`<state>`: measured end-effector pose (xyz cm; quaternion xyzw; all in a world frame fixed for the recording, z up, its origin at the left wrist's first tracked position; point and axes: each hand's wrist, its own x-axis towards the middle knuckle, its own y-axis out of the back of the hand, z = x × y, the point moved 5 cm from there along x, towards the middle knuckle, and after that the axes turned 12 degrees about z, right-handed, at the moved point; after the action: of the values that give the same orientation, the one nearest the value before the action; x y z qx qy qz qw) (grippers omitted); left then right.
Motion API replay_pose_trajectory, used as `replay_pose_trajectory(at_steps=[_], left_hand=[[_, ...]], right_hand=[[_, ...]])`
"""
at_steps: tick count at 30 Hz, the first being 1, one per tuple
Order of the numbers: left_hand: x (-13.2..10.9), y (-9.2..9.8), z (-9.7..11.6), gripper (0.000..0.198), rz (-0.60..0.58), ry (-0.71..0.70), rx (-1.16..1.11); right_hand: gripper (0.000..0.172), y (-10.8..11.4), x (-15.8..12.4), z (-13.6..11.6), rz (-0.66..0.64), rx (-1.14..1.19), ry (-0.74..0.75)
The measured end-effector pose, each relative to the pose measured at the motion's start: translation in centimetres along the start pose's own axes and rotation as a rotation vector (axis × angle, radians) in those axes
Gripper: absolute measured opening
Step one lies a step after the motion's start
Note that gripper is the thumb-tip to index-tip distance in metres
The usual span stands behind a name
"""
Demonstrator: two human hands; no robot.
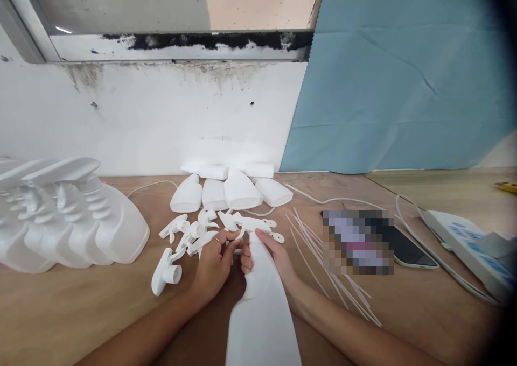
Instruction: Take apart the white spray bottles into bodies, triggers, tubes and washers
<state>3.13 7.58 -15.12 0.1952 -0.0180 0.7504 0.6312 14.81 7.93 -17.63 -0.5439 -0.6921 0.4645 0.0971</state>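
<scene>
A white spray bottle (262, 307) stands close in front of me, with a white trigger head (254, 224) on its neck. My right hand (277, 255) is wrapped round the bottle's neck, thumb near the head. My left hand (218, 258), with a ring on one finger, pinches the trigger part of that head, left of the neck. Several loose white trigger heads (165, 272) lie on the table beyond and to the left of my left hand. Thin white tubes (319, 247) are spread to the right of my right hand.
Several white bottles with heads (117, 220) fill the left side. Other white bottles (242, 188) lie by the wall. On the right of the wooden table (121, 312) are a phone (416, 253), a cable (407, 215) and a white power strip (464, 242).
</scene>
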Motion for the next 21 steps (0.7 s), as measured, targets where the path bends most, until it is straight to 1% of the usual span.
replay_pose_trajectory(at_steps=[1,3,5,7,9,11,14,18,19,21], left_hand=[[-0.1,0.1,-0.1,0.019,0.002,-0.004,0.025],[-0.2,0.4,0.1,0.021,0.027,-0.045,0.058],[-0.4,0.8,0.8,0.017,0.063,-0.148,0.073],[-0.6,1.1,1.7,0.013,0.087,-0.272,0.080],[-0.9,1.2,2.4,0.010,0.087,-0.369,0.086],[-1.1,1.2,2.7,0.009,0.071,-0.422,0.096],[-1.4,0.9,2.9,0.011,0.018,-0.470,0.099],[-1.8,0.6,3.6,0.016,-0.055,-0.525,0.047],[-1.9,0.6,3.7,0.016,-0.077,-0.515,0.023],[-2.0,0.5,3.5,0.014,-0.123,-0.435,-0.028]], right_hand=[[0.035,-0.2,-0.2,-0.2,-0.018,0.011,0.013],[0.036,-0.6,-0.5,-0.3,-0.078,0.002,-0.011],[0.038,-0.8,-0.7,-0.5,-0.143,-0.001,-0.029],[0.036,-0.8,-0.6,-0.7,-0.183,0.004,-0.026],[0.032,-0.5,-0.4,-0.7,-0.183,0.016,-0.032],[0.030,-0.3,-0.1,-0.6,-0.158,0.017,-0.071],[0.029,-0.1,0.0,-0.6,-0.113,0.003,-0.058],[0.029,-0.2,-0.3,-0.8,-0.063,-0.046,0.030],[0.028,-0.2,-0.3,-0.9,-0.055,-0.041,0.046],[0.027,-0.3,-0.4,-1.0,-0.046,-0.027,0.070]])
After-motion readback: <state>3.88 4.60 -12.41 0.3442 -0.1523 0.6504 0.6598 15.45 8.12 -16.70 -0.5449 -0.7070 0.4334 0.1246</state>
